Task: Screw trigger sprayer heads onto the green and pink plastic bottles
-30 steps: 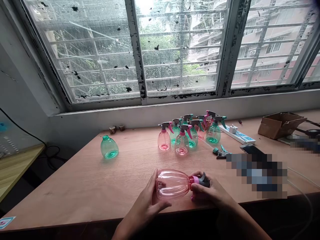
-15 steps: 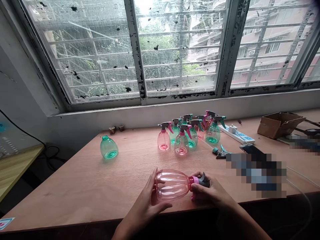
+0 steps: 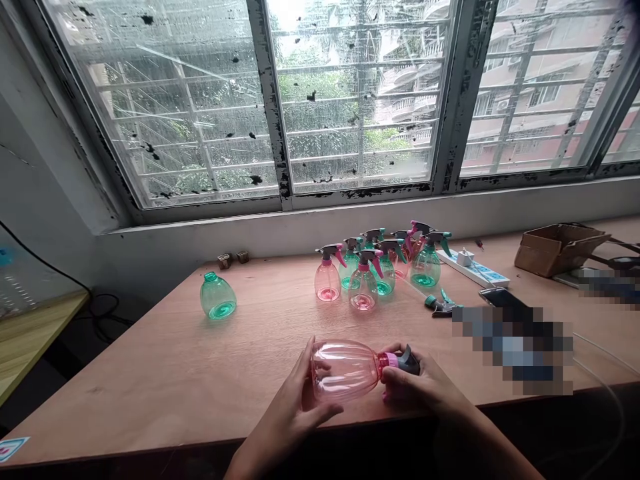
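A clear pink spray bottle (image 3: 345,369) lies sideways in the air near the table's front edge, its base to the left. My left hand (image 3: 295,400) cups the base end, its fingers behind the bottle and its thumb stretched out along the lower side. My right hand (image 3: 420,381) is closed around the neck and the black and pink spray head (image 3: 406,361); part of the trigger is hidden by the fingers. Beyond my hands stand several spray bottles with heads on, among them a pink bottle (image 3: 328,280) and a green bottle (image 3: 427,267).
A green bottle without a head (image 3: 218,297) stands at the left on the wooden table (image 3: 165,373). A loose spray head (image 3: 443,305), a power strip (image 3: 475,270), a phone (image 3: 500,298) and an open cardboard box (image 3: 555,250) lie to the right. White cable crosses the right edge.
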A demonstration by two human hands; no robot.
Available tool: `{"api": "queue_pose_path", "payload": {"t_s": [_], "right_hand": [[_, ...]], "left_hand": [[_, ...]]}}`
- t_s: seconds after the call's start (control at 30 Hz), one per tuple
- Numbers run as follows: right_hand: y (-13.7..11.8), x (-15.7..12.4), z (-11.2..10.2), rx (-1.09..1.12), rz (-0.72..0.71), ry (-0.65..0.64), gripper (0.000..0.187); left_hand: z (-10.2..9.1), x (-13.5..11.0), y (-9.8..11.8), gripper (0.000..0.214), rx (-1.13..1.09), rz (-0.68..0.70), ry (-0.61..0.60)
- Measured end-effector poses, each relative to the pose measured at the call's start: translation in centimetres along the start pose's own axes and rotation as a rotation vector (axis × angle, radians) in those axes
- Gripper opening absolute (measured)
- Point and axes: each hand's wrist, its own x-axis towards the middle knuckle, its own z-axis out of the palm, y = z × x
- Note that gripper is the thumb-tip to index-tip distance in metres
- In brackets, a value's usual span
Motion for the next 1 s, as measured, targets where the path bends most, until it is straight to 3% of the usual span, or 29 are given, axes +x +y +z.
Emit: {"api": "queue_pose_path", "payload": {"t_s": [0.17,0.33,0.6,0.77,1.0], "right_hand": [[0.04,0.03,-0.05,0.038,0.013,0.003,0.047],[-0.13,-0.1,-0.12,0.036,-0.005,-0.039,0.043],[0.05,0.08,-0.09,0.054,-0.021,-0.029,0.042],[-0.11,-0.13,-0.08,0.043,-0.015,-0.036,0.042],[-0.16,-0.2,-0.13,0.034,-0.001,-0.04,0.041]], "left_hand": [[0.15,0.17,-0.18,0.096,0.007,0.044,0.017],[-0.02,0.15,-0.18,0.108,0.02,-0.007,0.019],[-0.01,0.43,-0.34,0.097,0.027,0.051,0.031],[-0.04,0.08,-0.12,0.11,0.043,-0.013,0.015],[-0.01,0.4,-0.41,0.101,0.004,0.022,0.013]]}}
